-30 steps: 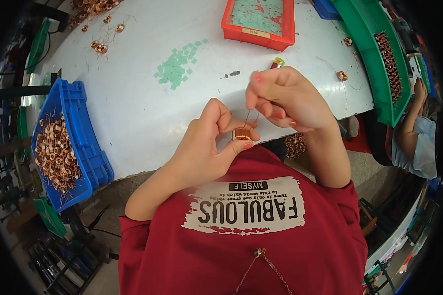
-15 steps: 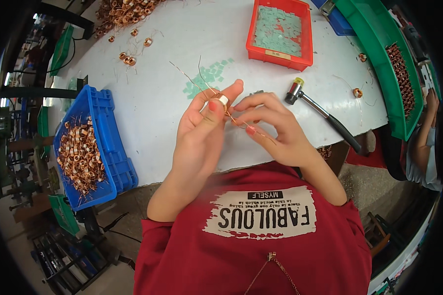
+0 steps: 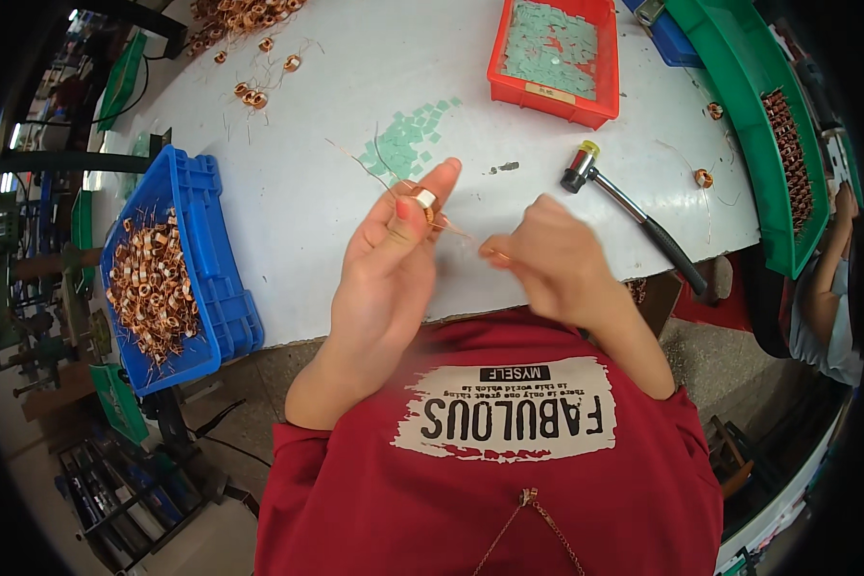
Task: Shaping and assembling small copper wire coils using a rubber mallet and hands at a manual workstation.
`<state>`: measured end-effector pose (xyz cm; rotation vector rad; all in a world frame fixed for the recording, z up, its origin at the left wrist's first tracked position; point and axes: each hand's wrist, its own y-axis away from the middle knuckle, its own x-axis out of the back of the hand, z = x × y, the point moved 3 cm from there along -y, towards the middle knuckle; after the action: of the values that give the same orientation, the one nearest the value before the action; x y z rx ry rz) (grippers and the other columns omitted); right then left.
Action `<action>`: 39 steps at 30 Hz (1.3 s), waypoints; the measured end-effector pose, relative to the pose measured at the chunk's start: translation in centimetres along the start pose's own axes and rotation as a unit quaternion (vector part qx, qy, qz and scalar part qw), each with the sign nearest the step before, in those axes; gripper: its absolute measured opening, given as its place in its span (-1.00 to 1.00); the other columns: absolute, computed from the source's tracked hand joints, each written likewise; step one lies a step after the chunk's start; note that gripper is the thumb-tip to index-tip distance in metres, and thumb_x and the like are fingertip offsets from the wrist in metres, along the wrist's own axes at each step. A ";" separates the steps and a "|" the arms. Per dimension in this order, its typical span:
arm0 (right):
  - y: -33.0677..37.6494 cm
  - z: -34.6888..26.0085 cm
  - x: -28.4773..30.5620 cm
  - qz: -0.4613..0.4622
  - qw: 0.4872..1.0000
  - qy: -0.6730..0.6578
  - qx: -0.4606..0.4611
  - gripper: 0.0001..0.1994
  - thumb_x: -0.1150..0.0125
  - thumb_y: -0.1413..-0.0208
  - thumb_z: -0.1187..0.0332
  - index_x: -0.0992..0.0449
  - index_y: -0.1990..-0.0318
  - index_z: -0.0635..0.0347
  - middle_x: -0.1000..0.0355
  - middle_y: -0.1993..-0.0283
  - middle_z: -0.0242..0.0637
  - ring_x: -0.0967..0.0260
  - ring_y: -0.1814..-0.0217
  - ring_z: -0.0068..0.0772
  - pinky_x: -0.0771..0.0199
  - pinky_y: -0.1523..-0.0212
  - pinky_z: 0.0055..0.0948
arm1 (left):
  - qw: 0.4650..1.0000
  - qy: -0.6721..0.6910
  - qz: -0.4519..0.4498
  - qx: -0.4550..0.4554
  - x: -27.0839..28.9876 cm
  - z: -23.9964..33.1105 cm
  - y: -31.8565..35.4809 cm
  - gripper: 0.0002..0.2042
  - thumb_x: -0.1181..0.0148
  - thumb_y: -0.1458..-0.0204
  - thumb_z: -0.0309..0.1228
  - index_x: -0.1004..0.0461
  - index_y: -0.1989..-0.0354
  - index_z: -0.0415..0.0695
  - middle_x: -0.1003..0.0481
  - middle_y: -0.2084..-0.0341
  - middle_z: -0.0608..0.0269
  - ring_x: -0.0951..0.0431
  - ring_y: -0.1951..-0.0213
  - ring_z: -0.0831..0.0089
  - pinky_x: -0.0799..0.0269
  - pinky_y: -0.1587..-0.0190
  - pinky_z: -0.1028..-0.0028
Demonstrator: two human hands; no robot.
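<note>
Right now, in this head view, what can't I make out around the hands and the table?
All in the head view:
- Right hand: motion blur hides whether its fingers grip the wire.
- Copper coil: its far side is hidden by the left hand holding it.
- Coil heap at the far left of the table: cut off by the top edge.
- Coils in the blue bin: too small and tangled to count.
</note>
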<state>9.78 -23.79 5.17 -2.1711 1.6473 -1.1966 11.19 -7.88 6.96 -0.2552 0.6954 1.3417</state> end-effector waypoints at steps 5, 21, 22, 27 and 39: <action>0.3 -0.1 -0.1 0.007 0.998 -0.045 -0.049 -0.80 -0.17 0.11 0.61 -0.57 0.29 0.18 -0.35 0.57 -0.45 -0.11 0.54 -0.43 -0.23 0.34 -0.52 | 0.999 -0.026 0.011 -0.038 0.0 0.0 -0.8 -0.67 0.01 -0.21 -0.33 -0.30 -0.06 -0.26 -0.37 -0.06 -0.05 -0.25 -0.19 0.34 -0.16 -0.03 0.50; -2.7 0.9 2.0 -0.109 0.855 -0.414 -0.293 -0.81 0.06 -0.24 0.46 -0.49 0.35 0.31 -0.32 0.52 -0.41 -0.11 0.55 -0.64 -0.19 0.47 -0.69 | 0.937 -0.332 -0.110 -0.005 -2.4 -1.1 1.1 -0.77 0.04 -0.09 -0.62 -0.23 0.07 -0.24 -0.47 0.50 0.22 -0.39 0.53 0.50 -0.31 0.44 0.56; -2.8 0.9 1.7 -0.111 0.854 -0.415 -0.293 -0.81 0.06 -0.24 0.46 -0.49 0.35 0.31 -0.32 0.52 -0.41 -0.11 0.55 -0.64 -0.19 0.47 -0.69 | 0.937 -0.332 -0.108 -0.005 -2.2 -1.1 1.2 -0.77 0.04 -0.09 -0.62 -0.23 0.07 -0.24 -0.47 0.50 0.22 -0.39 0.53 0.50 -0.31 0.44 0.56; -3.1 1.1 0.8 -0.022 0.852 -0.435 -0.291 -0.77 0.07 -0.24 0.45 -0.46 0.42 0.31 -0.32 0.54 -0.39 -0.06 0.59 -0.67 -0.13 0.51 -0.70 | 0.874 -0.465 -0.114 -0.080 -1.0 -0.8 1.6 -0.87 0.04 -0.11 -0.56 -0.31 0.17 -0.26 -0.42 0.61 0.31 -0.33 0.61 0.55 -0.25 0.51 0.58; -9.0 4.4 0.7 -0.136 0.943 0.139 -0.270 -0.87 -0.04 -0.10 0.46 -0.53 0.29 0.25 -0.45 0.40 -0.26 -0.34 0.49 -0.41 -0.34 0.41 -0.51 | 0.973 -0.214 0.052 0.061 7.2 0.7 4.3 -0.83 0.05 -0.21 -0.36 -0.40 0.22 -0.20 -0.28 0.66 0.40 -0.18 0.58 0.66 -0.03 0.54 0.68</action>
<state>19.40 -22.38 7.62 -2.7386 2.0368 -1.2838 7.77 -0.72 4.22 0.1710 0.4269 1.3879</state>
